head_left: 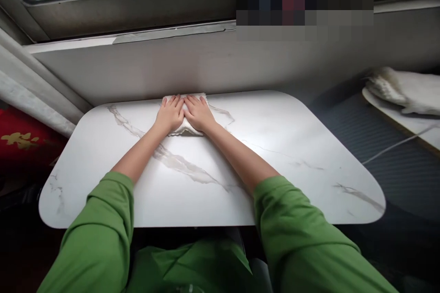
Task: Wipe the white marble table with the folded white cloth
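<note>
A folded white cloth (187, 129) lies at the far edge of a white marble-patterned table (288, 146), close to the wall. My left hand (171, 113) rests flat on the left part of the cloth, fingers stretched forward. Beside it, my right hand (198, 113) presses flat on the right part, its fingers also extended. The two hands nearly meet at the thumbs. Both arms reach straight out over the table in rolled-up green sleeves. The middle of the cloth is partly hidden under the hands.
Behind the table rises a pale wall (154, 66) with a window ledge. A white curtain (34, 87) hangs at the left above a red fabric item (27, 142) with a gold pattern. At the right, a furry pale object (405, 91) lies on a white surface, with a cord (395, 145) below.
</note>
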A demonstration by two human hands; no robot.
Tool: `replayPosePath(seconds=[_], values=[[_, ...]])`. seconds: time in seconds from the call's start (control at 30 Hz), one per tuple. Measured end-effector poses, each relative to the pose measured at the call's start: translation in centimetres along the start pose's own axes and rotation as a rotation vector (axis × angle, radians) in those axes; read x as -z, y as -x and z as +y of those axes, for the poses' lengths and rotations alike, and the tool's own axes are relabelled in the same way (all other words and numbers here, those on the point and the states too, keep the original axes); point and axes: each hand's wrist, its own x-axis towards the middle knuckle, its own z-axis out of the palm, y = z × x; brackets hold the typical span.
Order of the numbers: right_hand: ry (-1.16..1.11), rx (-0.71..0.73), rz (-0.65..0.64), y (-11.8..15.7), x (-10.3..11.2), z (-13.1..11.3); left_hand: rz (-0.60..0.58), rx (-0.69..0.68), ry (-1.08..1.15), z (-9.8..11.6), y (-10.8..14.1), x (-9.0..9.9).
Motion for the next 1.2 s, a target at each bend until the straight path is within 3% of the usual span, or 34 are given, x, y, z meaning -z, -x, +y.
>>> replayPosePath(seconds=[0.17, 0.4, 0.53, 0.73, 0.83, 0.9, 0.97, 1.1, 1.2], values=[[-0.002, -0.002, 0.022, -0.9, 0.1, 0.5, 0.058, 0.044, 0.037, 0.1, -1.2, -0.6], [0.022, 0.020, -0.008, 1.8, 0.6, -0.4, 0.112, 0.119, 0.057, 2.0, 2.5, -0.8], [0.041, 0.112, -0.063, 7.3, 1.8, -0.8, 0.045, 0.048, 0.074, 4.6, 7.4, 0.2], [0.056, 0.274, -0.067, 19.7, 4.2, -2.3, -0.120, -0.202, 0.123, 9.3, 17.5, 2.9], [0.078, 0.264, -0.036, 23.5, 4.8, -2.9, -0.136, -0.261, 0.154, 10.9, 19.5, 3.3], [0.083, 0.248, -0.055, 23.6, 4.9, -2.6, -0.144, -0.245, 0.158, 11.5, 18.7, 3.0], [0.070, 0.206, -0.116, 21.7, 4.9, -1.4, -0.153, -0.216, 0.150, 11.5, 16.4, 2.4], [0.028, 0.087, -0.284, 14.0, 4.4, 2.6, -0.172, -0.151, 0.107, 9.8, 8.4, 0.9], [0.060, 0.005, -0.212, 7.6, 4.1, 5.3, -0.154, -0.108, 0.074, 7.7, 1.5, 0.0]])
